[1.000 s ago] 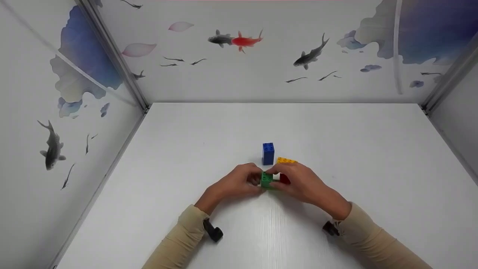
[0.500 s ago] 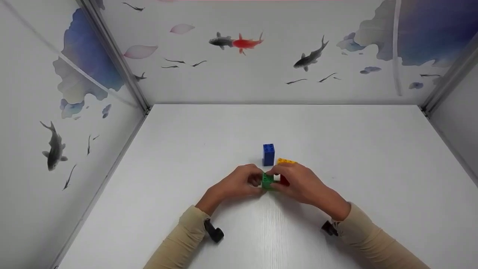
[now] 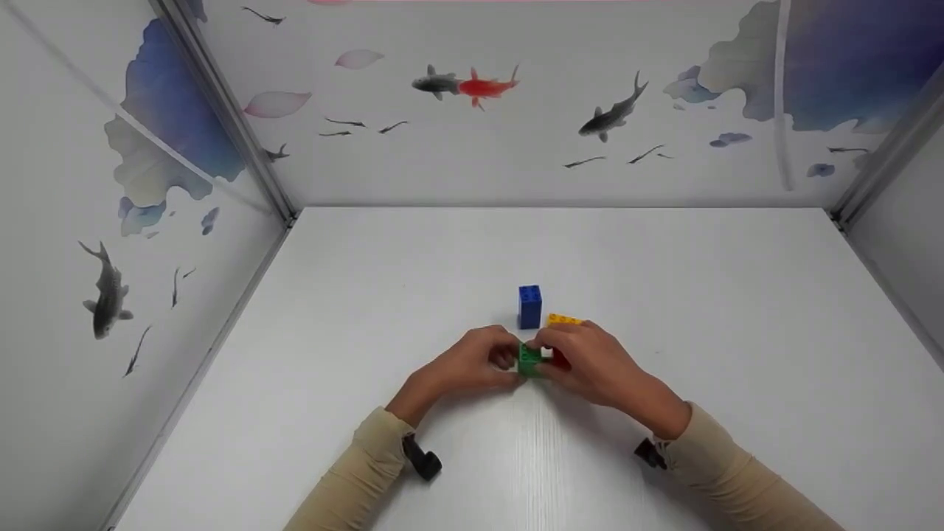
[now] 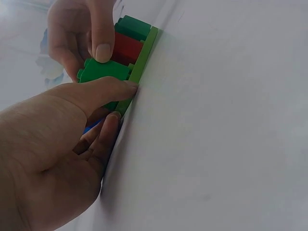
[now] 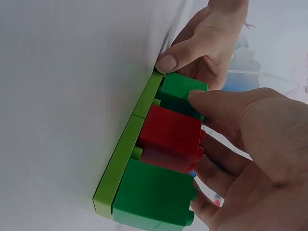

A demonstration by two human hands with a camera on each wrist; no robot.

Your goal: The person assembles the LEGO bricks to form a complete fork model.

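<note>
A row of toy building blocks stands on a light green base strip (image 5: 120, 161), made of two pieces end to end. My right hand (image 3: 597, 361) pinches the green block (image 3: 529, 361) at the strip's left end, thumb on the near side and a fingertip on the far side. My left hand (image 3: 472, 363) grips that same end of the strip low down, its thumb (image 4: 118, 89) along the near edge. A red block (image 5: 171, 137) sits mid-row, and a second green block (image 5: 151, 195) stands at the other end. In the head view my right hand largely hides both.
An upright blue block (image 3: 529, 307) stands just beyond the hands. A yellow block (image 3: 565, 319) lies to its right, partly behind my right hand. The white table (image 3: 413, 258) is bounded by a printed back wall (image 3: 516, 166) and side walls.
Both hands keep nearly the same hold and place. The small pale gap beside the pinched green block has shrunk in the head view. The whole view has shifted very slightly.
</note>
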